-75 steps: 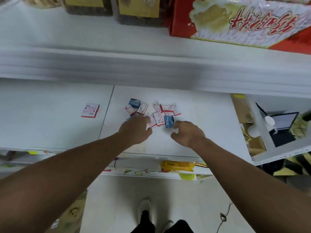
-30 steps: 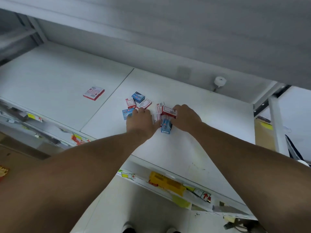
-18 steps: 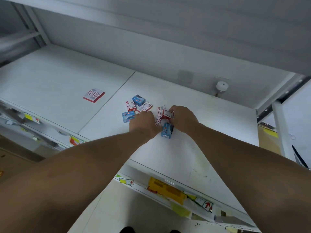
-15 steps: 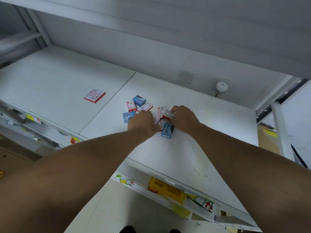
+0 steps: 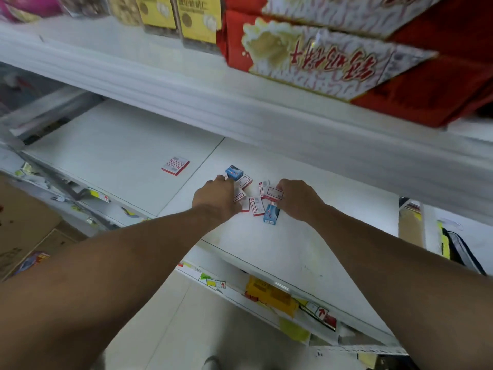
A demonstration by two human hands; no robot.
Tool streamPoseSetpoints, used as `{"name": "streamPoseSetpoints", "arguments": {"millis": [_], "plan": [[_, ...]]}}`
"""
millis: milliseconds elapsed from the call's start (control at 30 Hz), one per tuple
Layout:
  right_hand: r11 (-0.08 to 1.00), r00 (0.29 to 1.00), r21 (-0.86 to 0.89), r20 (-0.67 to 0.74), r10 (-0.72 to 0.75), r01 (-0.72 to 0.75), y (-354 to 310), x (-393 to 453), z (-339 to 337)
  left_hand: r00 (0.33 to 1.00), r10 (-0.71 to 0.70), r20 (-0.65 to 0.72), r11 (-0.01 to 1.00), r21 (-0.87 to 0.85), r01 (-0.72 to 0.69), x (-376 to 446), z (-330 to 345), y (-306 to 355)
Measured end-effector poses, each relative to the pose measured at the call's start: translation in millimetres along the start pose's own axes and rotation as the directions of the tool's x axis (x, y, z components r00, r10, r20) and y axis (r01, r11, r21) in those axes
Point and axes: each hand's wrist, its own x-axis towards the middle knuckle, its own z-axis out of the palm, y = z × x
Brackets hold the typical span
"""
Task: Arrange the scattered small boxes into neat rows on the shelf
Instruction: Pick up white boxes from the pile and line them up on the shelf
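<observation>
Several small red-and-white boxes [image 5: 256, 205] lie in a loose cluster on the white shelf [image 5: 280, 244]. One blue box [image 5: 234, 172] sits at the cluster's far left, and another blue box [image 5: 270, 213] lies at its near edge. My left hand [image 5: 216, 197] lies palm down over the cluster's left side, fingertips by the far blue box; its fingers are hidden. My right hand [image 5: 298, 198] pinches a red-and-white box [image 5: 274, 193] at the cluster's right. A larger red-and-white box [image 5: 175, 165] lies apart to the left.
The shelf above [image 5: 240, 102] overhangs the work area and carries red snack bags [image 5: 333, 49] and yellow-labelled jars [image 5: 197, 20]. Price tags [image 5: 269, 292] line the front rail of the shelf. A cardboard carton [image 5: 24, 222] stands on the floor at left.
My left hand has slid forward over the left of the cluster, and the near-left blue box is now hidden beneath it. My right hand stays on the same red-and-white box. The view has tilted up.
</observation>
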Motion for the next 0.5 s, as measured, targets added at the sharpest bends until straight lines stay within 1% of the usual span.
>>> {"name": "streamPoseSetpoints", "arguments": {"millis": [200, 300, 400, 500], "plan": [[0.994, 0.994, 0.037, 0.028, -0.105, 0.104, -25.1, -24.8, -17.5, 0.999, -0.051, 0.004, 0.999, 0.006, 0.051, -34.5, -26.9, -5.5], [0.984, 0.984, 0.051, 0.050, -0.174, 0.171, -37.0, -30.6, -19.4, 0.995, -0.100, 0.027, 0.995, 0.006, 0.100, -53.2, -32.5, -12.0], [0.969, 0.967, 0.042, 0.069, -0.246, 0.243, -50.1, -36.4, -16.3, 0.989, -0.141, 0.038, 0.990, -0.007, 0.142, -76.6, -34.9, -29.1], [0.959, 0.956, 0.023, 0.077, -0.284, 0.283, -67.7, -44.2, -14.2, 0.982, -0.181, 0.042, 0.983, -0.013, 0.182, -102.2, -37.4, -49.6]]}}
